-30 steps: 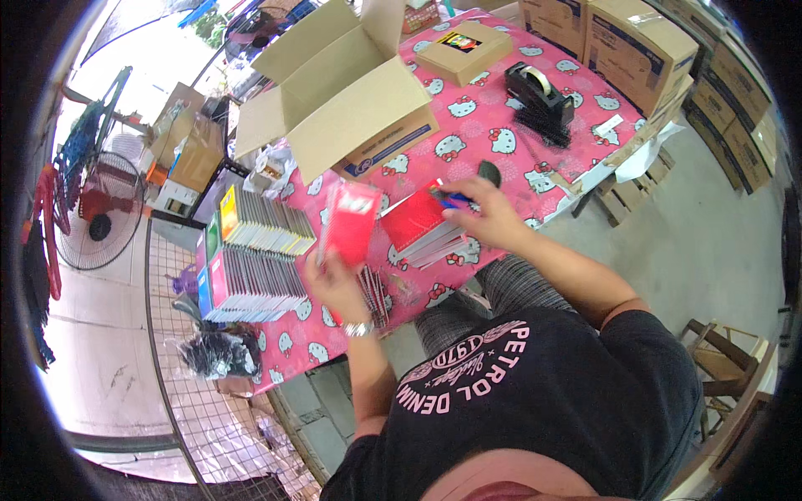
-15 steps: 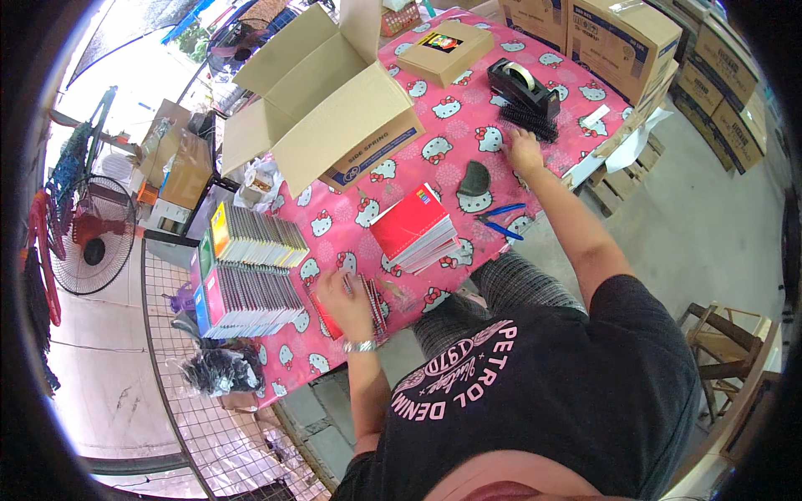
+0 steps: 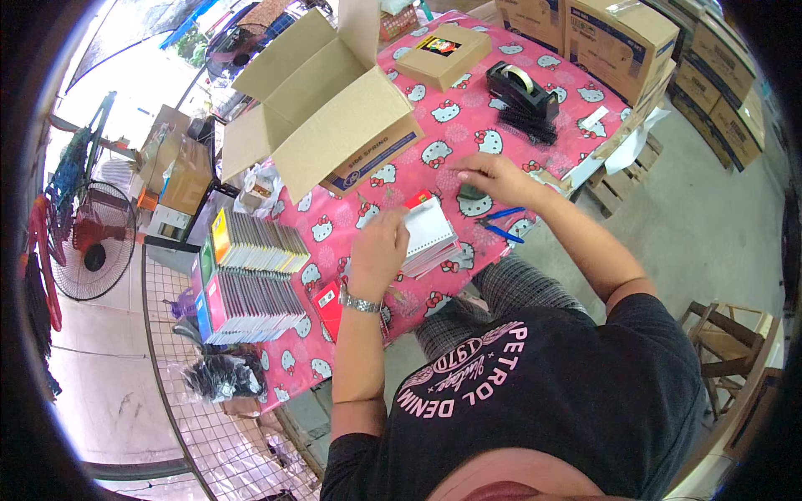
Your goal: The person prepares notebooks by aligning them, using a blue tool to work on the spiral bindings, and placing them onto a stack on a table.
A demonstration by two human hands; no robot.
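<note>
My left hand is closed at the left edge of a stack of loose punched sheets; its fingertips are partly hidden. A white page with a row of holes lies uppermost, and a red cover shows at the far corner. Above the table, right of the stack, my right hand has thumb and fingers pinched together; anything thin between them is too small to name. Below it sit a dark grey rounded pad, partly covered, and blue-handled pliers. A red spiral notebook lies beside my left wrist.
Rows of spiral-bound notebooks stand at the left. An open carton is behind them. Black spiral coils lie by a tape dispenser; a flat brown box is farther back. Closed cartons stand far right.
My right hand has left the black coils and come toward the stack. My left hand has moved from the red notebook to the stack, whose top now shows white instead of red.
</note>
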